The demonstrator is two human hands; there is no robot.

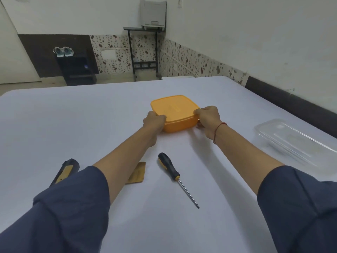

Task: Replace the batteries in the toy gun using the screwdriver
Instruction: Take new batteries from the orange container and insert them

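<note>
Clasping lidded orange box (175,110) at its near corners with left grip (155,119) and right grip (209,119), probably to open it for batteries; toy gun (67,170) and screwdriver (168,166) parked close on desk (73,115).

We look across a broad table under a pale lavender-white cloth (73,115) to a corner of plain white walls (255,33). Along their lower part runs a band of cream tiles blotched with brown (191,59). A dark brown wall panel (45,44) covers the left stretch, and before it stands a low black shelf unit (76,70) carrying a pair of pale sneakers (63,51). In the corner a black metal-framed stand (143,50) bears a grey boxy machine (153,14). The pale floor (21,84) looks dull under even light.
</note>
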